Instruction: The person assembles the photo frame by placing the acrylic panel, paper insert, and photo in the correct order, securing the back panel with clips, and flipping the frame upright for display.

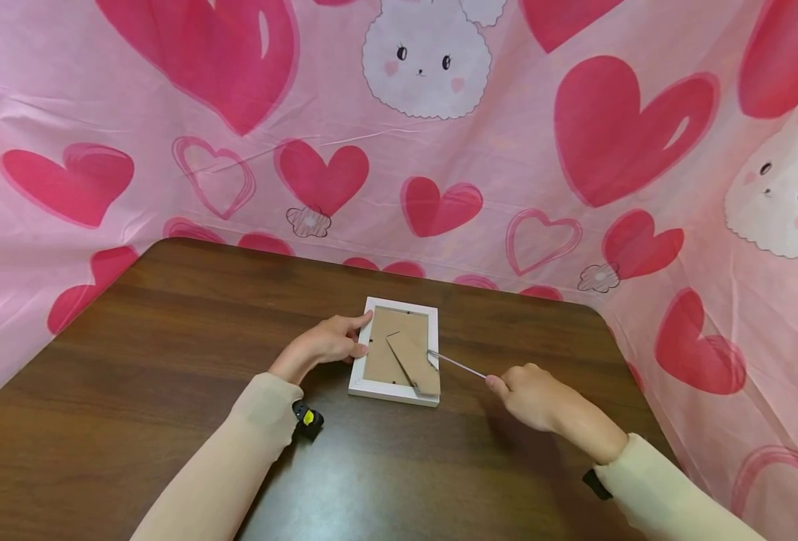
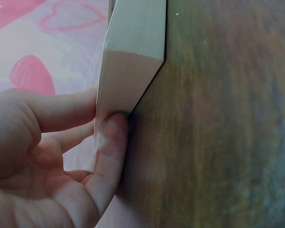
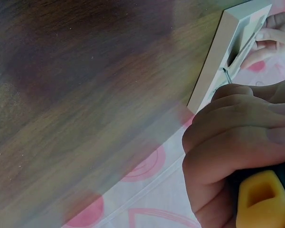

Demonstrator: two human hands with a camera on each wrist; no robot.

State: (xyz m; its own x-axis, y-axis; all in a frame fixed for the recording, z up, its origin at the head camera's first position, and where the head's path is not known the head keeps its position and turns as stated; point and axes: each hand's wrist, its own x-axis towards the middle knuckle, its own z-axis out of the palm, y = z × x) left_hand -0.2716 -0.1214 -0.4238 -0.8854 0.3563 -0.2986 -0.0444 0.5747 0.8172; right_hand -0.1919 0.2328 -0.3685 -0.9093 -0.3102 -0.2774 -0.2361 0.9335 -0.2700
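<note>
A white picture frame [image 1: 380,388] lies face down on the wooden table, showing its brown backing board [image 1: 395,319] and a stand flap [image 1: 415,361] tilted up from it. My left hand [image 1: 330,340] grips the frame's left side between thumb and fingers; the left wrist view shows fingers against the outer edge of the frame [image 2: 133,42]. In my right hand [image 1: 537,398] is a screwdriver [image 1: 463,367], its thin shaft reaching to the frame's inner right edge by the flap. The screwdriver's yellow handle end [image 3: 263,209] shows below my curled fingers. Whether the tip is under the board is unclear.
The dark brown table [image 1: 189,361] extends around the frame on all sides. A pink cloth [image 1: 345,98] with hearts and rabbit faces hangs behind the table and along both sides. A dark band [image 1: 307,419] sits at the left wrist.
</note>
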